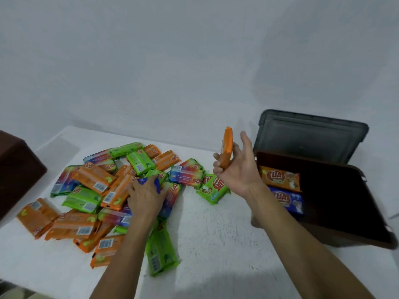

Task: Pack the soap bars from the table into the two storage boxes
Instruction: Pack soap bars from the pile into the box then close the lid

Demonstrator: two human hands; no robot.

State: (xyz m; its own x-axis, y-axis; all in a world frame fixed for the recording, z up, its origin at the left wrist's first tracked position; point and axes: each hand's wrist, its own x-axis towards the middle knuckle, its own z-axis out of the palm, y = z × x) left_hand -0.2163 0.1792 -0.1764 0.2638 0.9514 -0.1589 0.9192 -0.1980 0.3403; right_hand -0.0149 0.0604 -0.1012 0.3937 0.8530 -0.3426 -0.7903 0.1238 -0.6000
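Orange bar (227,147) pinched upright in right grip (239,171), beside open box (334,201) holding just 2 packed bars (280,178); left grip (144,197) curls round blue bar (149,181) in bench (216,234) pile (97,190). Most unpacked, prob.

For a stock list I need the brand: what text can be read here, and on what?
"KUAT": orange soap bar in the storage box.
"KUAT": blue soap bar beside it.
"UAT", start hidden: green soap bar on the table.
Pile logos, barcodes, small print: too blurred.
Held orange bar in the right hand, blue-wrapped bar gripped by the left hand: no readable text.
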